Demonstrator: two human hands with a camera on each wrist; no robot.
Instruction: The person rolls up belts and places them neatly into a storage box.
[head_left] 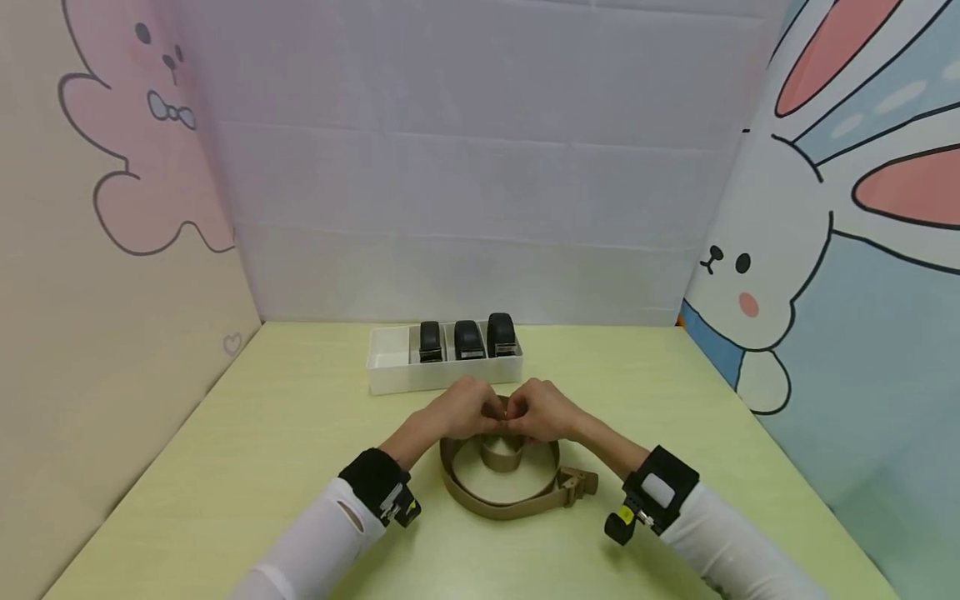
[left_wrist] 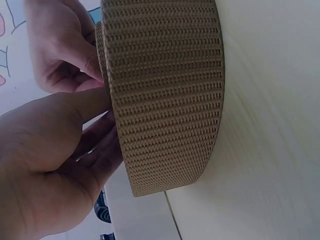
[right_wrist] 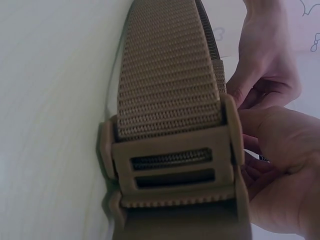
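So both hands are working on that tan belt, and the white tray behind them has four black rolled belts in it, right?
Not quite: the white tray holds three black rolled belts, not four, as the head view shows. The rest stands: the left hand and the right hand both pinch the tan belt on the table.

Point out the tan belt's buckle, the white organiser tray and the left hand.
buckle (right_wrist: 172,170), right wrist view, on its slotted face.
white organiser tray (head_left: 390,362), head view, on its empty left compartment.
left hand (head_left: 461,408), head view, on the back of the hand gripping the tan belt (head_left: 480,500).
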